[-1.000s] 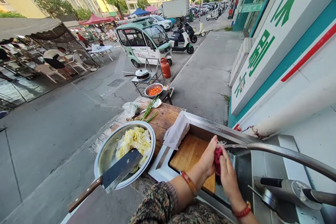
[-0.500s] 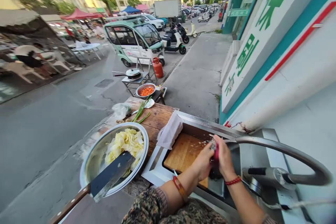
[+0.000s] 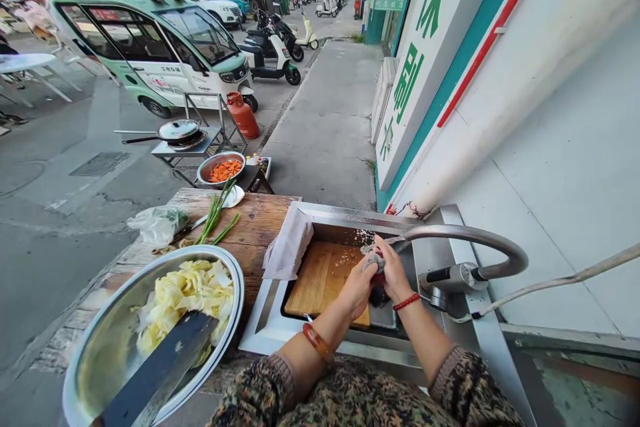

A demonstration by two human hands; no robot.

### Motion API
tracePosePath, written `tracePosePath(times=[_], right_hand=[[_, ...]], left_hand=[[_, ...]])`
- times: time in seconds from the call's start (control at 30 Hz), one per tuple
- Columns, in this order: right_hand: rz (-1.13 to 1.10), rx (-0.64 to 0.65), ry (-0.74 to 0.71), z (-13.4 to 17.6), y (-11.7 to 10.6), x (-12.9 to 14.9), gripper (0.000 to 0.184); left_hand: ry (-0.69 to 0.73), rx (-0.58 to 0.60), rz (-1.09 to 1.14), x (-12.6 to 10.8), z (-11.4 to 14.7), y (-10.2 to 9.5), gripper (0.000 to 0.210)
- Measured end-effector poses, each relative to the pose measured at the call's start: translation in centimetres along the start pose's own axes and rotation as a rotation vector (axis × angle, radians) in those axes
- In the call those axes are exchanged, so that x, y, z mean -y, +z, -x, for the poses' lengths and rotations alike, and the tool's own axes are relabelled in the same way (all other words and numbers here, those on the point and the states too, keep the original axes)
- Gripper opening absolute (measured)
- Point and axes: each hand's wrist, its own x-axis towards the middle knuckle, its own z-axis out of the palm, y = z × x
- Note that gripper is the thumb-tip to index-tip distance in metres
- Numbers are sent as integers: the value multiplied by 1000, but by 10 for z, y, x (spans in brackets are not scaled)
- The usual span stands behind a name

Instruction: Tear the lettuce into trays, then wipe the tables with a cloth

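Both hands are closed together around a wet, grey and dark-red rag (image 3: 374,261) under the tap's spout. My left hand (image 3: 357,288) grips it from the left, and my right hand (image 3: 393,275) presses on it from the right. The fingers hide much of it, so its full shape cannot be made out. Water drops spray off to the left. Below the hands is the steel sink (image 3: 407,280), where a wooden cutting board (image 3: 320,277) lies across the left part. The curved tap (image 3: 465,232) reaches in from the right.
A pale cloth (image 3: 289,240) hangs over the sink's left rim. On the wooden table, a cleaver (image 3: 165,363) rests across a large metal bowl (image 3: 237,280) of cut cabbage, near scallions (image 3: 215,213). Beyond stand a bowl of carrots (image 3: 225,170), a lidded pan (image 3: 179,130) and a gas cylinder (image 3: 243,115).
The view has swung to the right and down, so the surroundings shift left. My hands stay closed on the rag under the tap, with the fingers slightly rearranged.
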Motion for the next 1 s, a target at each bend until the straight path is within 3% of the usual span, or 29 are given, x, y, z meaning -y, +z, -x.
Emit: tracePosePath(times=[0.07, 0.13, 0.23, 0.33, 0.4, 0.57, 0.7, 0.8, 0.93, 1.0], right_hand=[[-14, 24, 0, 13, 3, -5, 51], [80, 74, -122, 36, 11, -6, 50], [247, 23, -279, 58, 20, -2, 46], [298, -67, -342, 45, 16, 5, 36], [258, -136, -329, 28, 8, 10, 33], [25, -250, -196, 9, -2, 15, 32], [-147, -275, -144, 17, 10, 19, 37], [-178, -216, -117, 27, 20, 23, 37], [-262, -153, -73, 49, 28, 35, 44], [-311, -100, -62, 58, 31, 43, 47]], left_hand=[[59, -3, -14, -10, -5, -5, 49], [109, -74, -27, -20, -9, -10, 48], [126, -182, -53, -27, -9, -17, 48], [18, -57, -24, -24, -1, -26, 48], [-61, 15, -44, -22, 4, -37, 49], [-92, -176, -280, -29, 12, -80, 59], [-29, -211, -450, -35, 21, -101, 67], [33, -117, -454, -37, 27, -97, 72], [214, 52, -423, -40, 24, -77, 82], [192, 35, -329, -40, 21, -66, 85]])
